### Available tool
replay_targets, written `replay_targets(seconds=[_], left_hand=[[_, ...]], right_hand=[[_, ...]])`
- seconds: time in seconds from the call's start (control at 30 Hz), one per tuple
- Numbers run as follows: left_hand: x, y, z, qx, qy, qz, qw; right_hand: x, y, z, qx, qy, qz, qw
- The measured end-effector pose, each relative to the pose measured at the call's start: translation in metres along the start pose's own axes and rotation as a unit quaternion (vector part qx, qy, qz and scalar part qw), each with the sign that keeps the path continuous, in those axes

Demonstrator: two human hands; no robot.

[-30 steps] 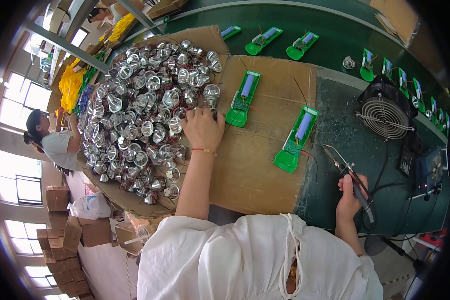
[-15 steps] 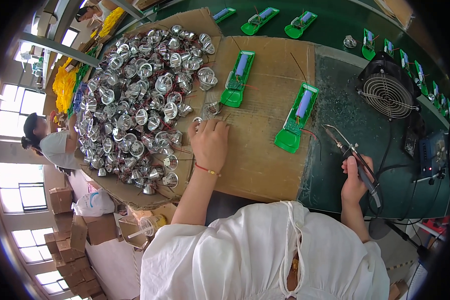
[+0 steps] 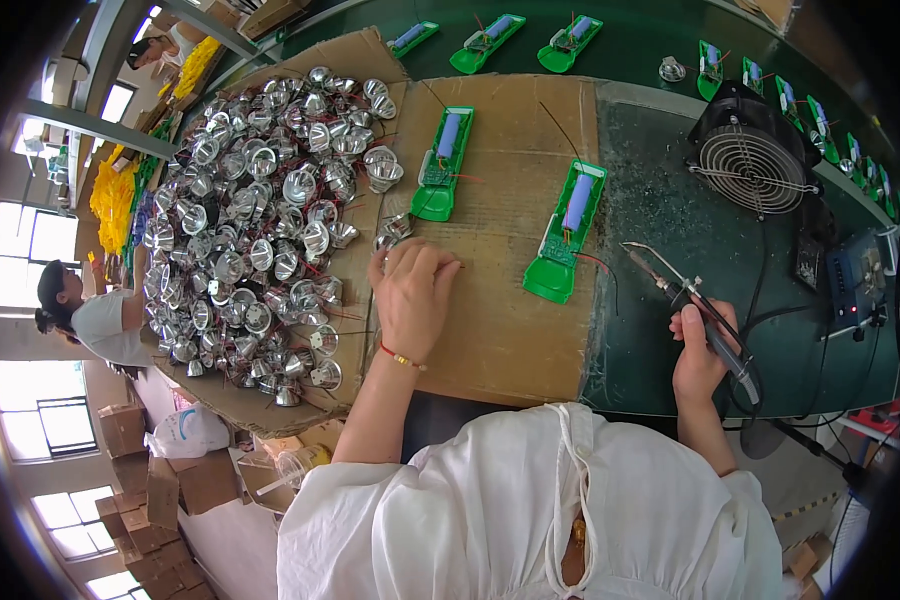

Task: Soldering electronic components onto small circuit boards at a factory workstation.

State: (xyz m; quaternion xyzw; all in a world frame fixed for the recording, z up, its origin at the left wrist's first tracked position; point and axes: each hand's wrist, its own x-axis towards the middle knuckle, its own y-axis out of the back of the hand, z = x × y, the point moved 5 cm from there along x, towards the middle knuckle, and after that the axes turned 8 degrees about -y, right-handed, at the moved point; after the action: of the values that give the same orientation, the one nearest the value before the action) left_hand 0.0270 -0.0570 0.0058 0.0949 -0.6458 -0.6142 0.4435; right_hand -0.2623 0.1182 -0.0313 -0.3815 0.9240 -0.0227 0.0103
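My left hand [image 3: 411,300] is low over the cardboard, fingers curled and thumb pressed in. A silver lamp reflector [image 3: 396,229] lies right at its fingertips; whatever the fingers hold is hidden beneath them. In my right hand [image 3: 700,353] is a soldering iron [image 3: 718,340], its tip and thin metal tube pointing up and left over the green mat. Two open green casings lie between the hands and farther back: the nearer casing [image 3: 564,235] and the farther casing [image 3: 443,165]. Each bears a purple cylindrical cell, a small circuit board and loose wires.
A large heap of wired reflectors [image 3: 260,230] covers the cardboard [image 3: 490,340] at left. At right stand a black fan [image 3: 755,165] and a blue powered unit [image 3: 858,283] with cables. More green casings [image 3: 570,45] line the far edge. Another person [image 3: 100,315] sits at far left.
The whole view has shifted, so the table contents appear farther left. My left fingers have curled tighter, thumb drawn in, beside the reflector. The soldering iron stays in my right hand.
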Motion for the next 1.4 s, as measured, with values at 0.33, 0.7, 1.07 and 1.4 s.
replay_targets(seconds=[0.33, 0.7, 1.07, 1.4], left_hand=[[0.0, -0.001, -0.013, -0.027, -0.013, -0.04, 0.999], [0.025, -0.021, 0.048, -0.322, 0.135, -0.056, 0.935], [0.04, -0.043, 0.052, -0.332, 0.107, -0.099, 0.932], [0.04, -0.047, 0.048, -0.351, 0.125, -0.115, 0.921]], right_hand=[[-0.001, -0.006, -0.006, 0.002, 0.008, -0.022, 1.0], [-0.011, -0.029, -0.029, -0.074, 0.113, -0.107, 0.985], [-0.003, -0.053, -0.011, -0.057, 0.072, -0.079, 0.993], [-0.004, -0.058, -0.007, -0.072, 0.053, -0.081, 0.993]])
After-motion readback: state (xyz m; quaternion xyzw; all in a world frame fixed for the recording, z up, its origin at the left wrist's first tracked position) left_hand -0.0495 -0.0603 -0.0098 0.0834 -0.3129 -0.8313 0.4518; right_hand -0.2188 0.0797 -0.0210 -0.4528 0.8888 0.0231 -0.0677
